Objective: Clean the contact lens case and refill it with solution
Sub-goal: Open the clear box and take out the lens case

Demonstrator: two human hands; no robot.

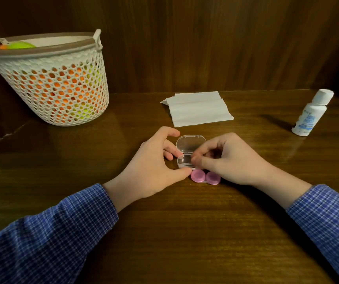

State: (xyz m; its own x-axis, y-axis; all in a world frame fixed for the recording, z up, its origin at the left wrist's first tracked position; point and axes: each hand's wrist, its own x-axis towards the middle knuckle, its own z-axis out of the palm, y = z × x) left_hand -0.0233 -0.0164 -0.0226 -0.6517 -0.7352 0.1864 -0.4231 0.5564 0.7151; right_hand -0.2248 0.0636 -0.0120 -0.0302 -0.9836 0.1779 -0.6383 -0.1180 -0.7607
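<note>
At the middle of the dark wooden table [185, 232], a small clear plastic box [189, 152] lay with its hinged lid thrown open toward twelve o'clock, the shallow base nearer the person. The left hand [156, 162] came in from eight o'clock, its fingers curled around the left end of the box and its thumb tip resting at the base's near left corner, so it gripped the box from the side. The right hand [232, 158] came in from four o'clock with its fingers bunched together, the tips pinching at the right part of the base; whatever sat between those tips was too small and too hidden to make out. Just at six o'clock of the clear box, touching the left thumb tip and partly tucked under the right hand, sat the pink contact lens case [205, 177], both round caps on and facing up. At twelve o'clock of the hands, apart from them, lay a folded white paper tissue [199, 108], flat on the wood. Toward two o'clock, well away, stood a white solution bottle [312, 113] with blue print and its white cap on. At ten o'clock, near the wooden wall, stood a white perforated basket [58, 87] with a brown rim, orange and green things showing through its holes. Both forearms wore blue checked sleeves [52, 238].
</note>
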